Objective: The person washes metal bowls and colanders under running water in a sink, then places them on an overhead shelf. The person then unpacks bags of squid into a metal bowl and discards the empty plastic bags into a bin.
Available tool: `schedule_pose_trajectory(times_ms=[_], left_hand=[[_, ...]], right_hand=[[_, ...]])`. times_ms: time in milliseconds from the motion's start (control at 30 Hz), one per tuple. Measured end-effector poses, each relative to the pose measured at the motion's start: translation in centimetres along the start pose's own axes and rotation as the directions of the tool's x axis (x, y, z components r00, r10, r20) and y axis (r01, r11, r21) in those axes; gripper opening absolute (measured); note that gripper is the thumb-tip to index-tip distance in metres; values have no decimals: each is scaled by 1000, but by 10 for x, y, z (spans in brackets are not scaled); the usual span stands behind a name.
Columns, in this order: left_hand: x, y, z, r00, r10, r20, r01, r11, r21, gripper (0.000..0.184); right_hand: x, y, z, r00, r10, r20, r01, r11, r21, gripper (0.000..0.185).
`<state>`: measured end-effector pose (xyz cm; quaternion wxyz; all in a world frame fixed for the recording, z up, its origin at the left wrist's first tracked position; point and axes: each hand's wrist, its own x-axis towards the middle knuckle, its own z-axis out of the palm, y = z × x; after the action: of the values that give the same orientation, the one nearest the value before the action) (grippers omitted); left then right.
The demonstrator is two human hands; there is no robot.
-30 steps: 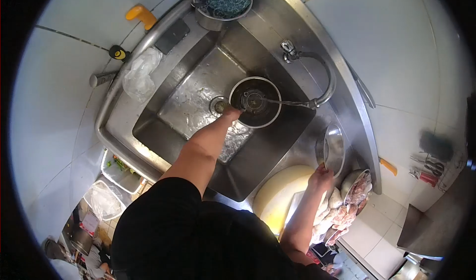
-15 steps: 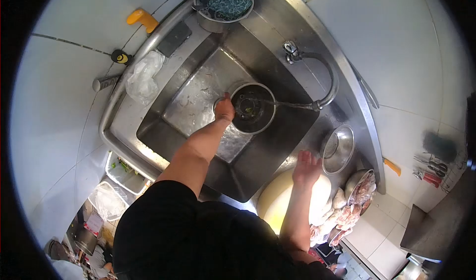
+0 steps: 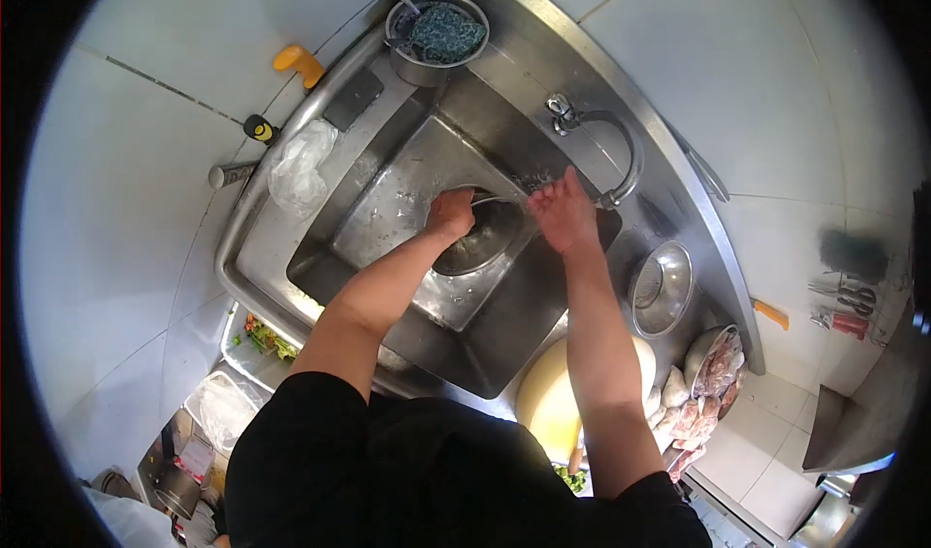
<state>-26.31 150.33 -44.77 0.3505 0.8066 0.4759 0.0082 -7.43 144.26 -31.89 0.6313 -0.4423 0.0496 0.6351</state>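
Inside the sink (image 3: 402,175), 1 metal bowl (image 3: 482,240) sits tilted; left hand (image 3: 452,213) fingers pinch its rim. Right hand (image 3: 565,213), fingers spread, hangs over the sink's faucet (image 3: 632,150) side. 1 oval bowl (image 3: 663,294) rests outside.

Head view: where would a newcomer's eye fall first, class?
In the central steel sink, the left hand holds a tilted metal bowl by its rim. The open right hand hovers beside the curved faucet. Raw meat lies heaped at the lower right.
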Motion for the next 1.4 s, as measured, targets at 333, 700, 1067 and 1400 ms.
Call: schedule_pose_trajectory(times_ms=[333, 700, 1067, 1400], left_hand=[[11, 74, -64, 874, 470, -124, -462, 721, -517, 20], [14, 120, -97, 808, 525, -268, -580, 623, -525, 33], [-8, 71, -121, 959, 276, -69, -282, 892, -354, 40], [-60, 41, -115, 863, 475, -173, -505, 826, -249, 74]], right_hand=[[-60, -20, 0, 942, -210, 261, 271, 17, -963, 24], [-131, -11, 9, 796, -574, 192, 131, -148, -980, 17], [-122, 6, -1, 523, -641, 562, 333, -453, -827, 23], [-123, 4, 2, 789, -478, 387, 131, -484, -865, 78]])
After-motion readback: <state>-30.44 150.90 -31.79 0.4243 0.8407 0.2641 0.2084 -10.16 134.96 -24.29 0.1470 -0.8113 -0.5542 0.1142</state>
